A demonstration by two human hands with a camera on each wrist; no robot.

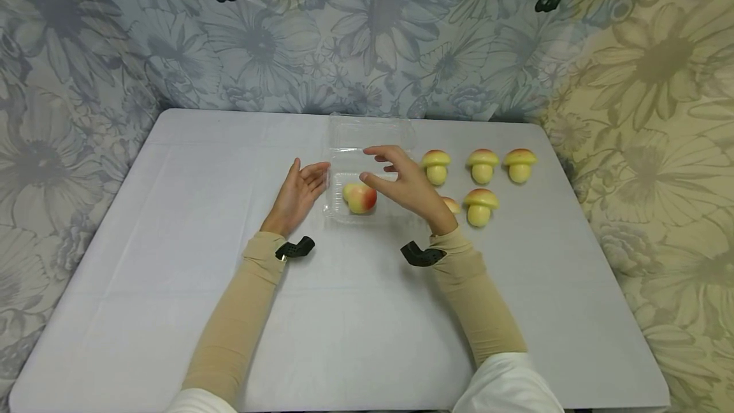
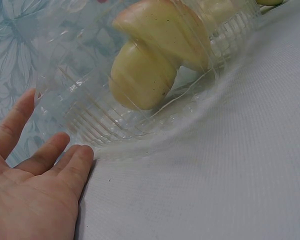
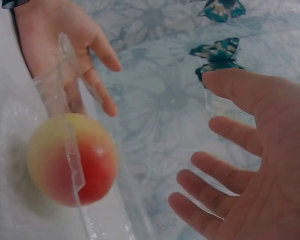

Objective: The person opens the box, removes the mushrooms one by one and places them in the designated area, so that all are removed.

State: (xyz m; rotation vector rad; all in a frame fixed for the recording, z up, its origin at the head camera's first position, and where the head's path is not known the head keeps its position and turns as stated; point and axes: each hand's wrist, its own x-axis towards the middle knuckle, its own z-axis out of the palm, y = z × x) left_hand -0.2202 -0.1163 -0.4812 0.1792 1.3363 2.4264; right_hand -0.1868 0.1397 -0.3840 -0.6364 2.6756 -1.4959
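Note:
A clear plastic clamshell container (image 1: 395,212) lies on the table with its lid (image 1: 373,132) folded back toward the wall. Inside its left part a toy mushroom (image 1: 361,199) lies on its side, with a yellow stem and a red-tinged cap. My left hand (image 1: 295,199) is at the container's left wall, palm turned inward and fingers extended; in the left wrist view the fingertips (image 2: 85,152) are beside the ribbed wall, perhaps touching it. Over the container's right part my right hand (image 1: 410,187) hovers with fingers spread, holding nothing.
Right of the container stand several more toy mushrooms (image 1: 482,206) in two loose rows, one partly hidden behind my right wrist. The white-covered table (image 1: 172,311) meets a flower-patterned wall (image 1: 258,50) at the back.

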